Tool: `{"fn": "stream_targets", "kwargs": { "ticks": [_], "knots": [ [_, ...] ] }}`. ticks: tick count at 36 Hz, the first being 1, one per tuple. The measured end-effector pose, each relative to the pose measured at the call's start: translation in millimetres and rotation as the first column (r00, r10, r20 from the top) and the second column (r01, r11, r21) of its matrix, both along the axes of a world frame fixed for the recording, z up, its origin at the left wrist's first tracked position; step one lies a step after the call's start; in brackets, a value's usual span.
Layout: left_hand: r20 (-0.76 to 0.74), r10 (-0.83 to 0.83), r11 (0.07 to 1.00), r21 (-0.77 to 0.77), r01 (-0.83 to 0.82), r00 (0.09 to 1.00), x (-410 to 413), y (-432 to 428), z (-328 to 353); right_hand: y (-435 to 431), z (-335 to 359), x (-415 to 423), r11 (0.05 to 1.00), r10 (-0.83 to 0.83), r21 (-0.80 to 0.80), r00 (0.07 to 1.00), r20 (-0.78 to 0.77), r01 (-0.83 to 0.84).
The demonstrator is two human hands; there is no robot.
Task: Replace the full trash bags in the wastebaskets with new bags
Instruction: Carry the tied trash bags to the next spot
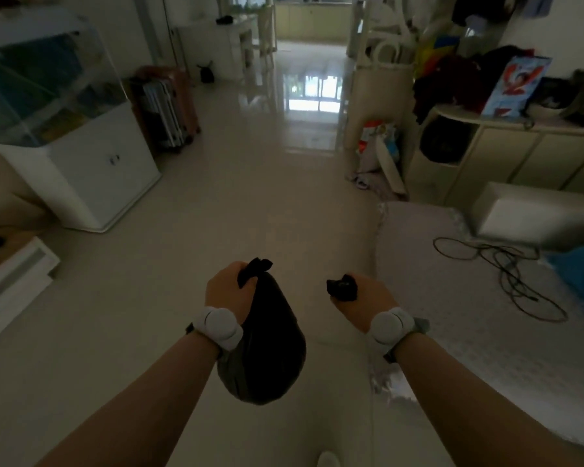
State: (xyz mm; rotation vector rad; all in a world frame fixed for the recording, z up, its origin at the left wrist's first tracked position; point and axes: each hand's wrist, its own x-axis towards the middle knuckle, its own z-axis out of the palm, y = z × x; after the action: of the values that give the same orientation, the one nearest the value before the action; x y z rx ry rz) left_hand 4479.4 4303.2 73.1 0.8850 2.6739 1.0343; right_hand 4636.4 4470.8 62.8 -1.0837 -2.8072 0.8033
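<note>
A full black trash bag point(267, 345) hangs below my left hand point(228, 291), which grips its tied neck; the knot sticks out above my fingers. My right hand point(364, 296) is closed around a small black wad of plastic point(342, 287), apparently a folded bag, held level with the left hand. Both hands are out in front of me above the pale tiled floor. No wastebasket shows in this view.
A fish tank on a white cabinet point(81, 176) stands at the left, with a suitcase point(169, 106) behind it. On the right are a grey rug point(469, 332) with loose cables point(506, 274), a low cabinet point(520, 160) piled with items, and bags on the floor point(378, 146). The hallway runs ahead.
</note>
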Motion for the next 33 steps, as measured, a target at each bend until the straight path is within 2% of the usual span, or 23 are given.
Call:
{"fn": "stream_targets", "kwargs": {
  "ticks": [9,11,15,18,25,33],
  "knots": [
    [0.027,0.070,0.997,0.023,-0.070,0.997,-86.0,59.2,8.6,75.4,10.3,-114.2,0.990,0.131,0.052,0.991,0.008,-0.132],
    [0.023,0.109,0.994,0.027,-0.110,0.994,-142.1,83.7,6.9,103.8,2.3,-175.8,0.987,0.158,0.046,0.987,-0.020,-0.157],
    [0.005,0.121,0.991,0.060,-0.121,0.993,-191.1,105.9,9.9,124.4,-1.9,-226.6,0.985,0.162,0.067,0.987,0.002,-0.162],
    [-0.028,0.103,0.992,0.075,-0.101,0.994,-217.8,120.3,5.8,139.4,0.0,-254.7,0.985,0.149,0.083,0.989,-0.008,-0.148],
    [-0.036,0.056,0.996,0.067,-0.053,0.998,-371.0,185.6,6.7,198.3,1.5,-400.0,0.997,0.075,0.038,0.997,-0.033,-0.073],
    [-0.023,0.055,0.997,0.048,-0.054,0.998,-475.4,256.4,-2.6,261.7,0.8,-485.3,1.000,0.002,-0.016,0.996,-0.090,-0.004]
  ]
}}
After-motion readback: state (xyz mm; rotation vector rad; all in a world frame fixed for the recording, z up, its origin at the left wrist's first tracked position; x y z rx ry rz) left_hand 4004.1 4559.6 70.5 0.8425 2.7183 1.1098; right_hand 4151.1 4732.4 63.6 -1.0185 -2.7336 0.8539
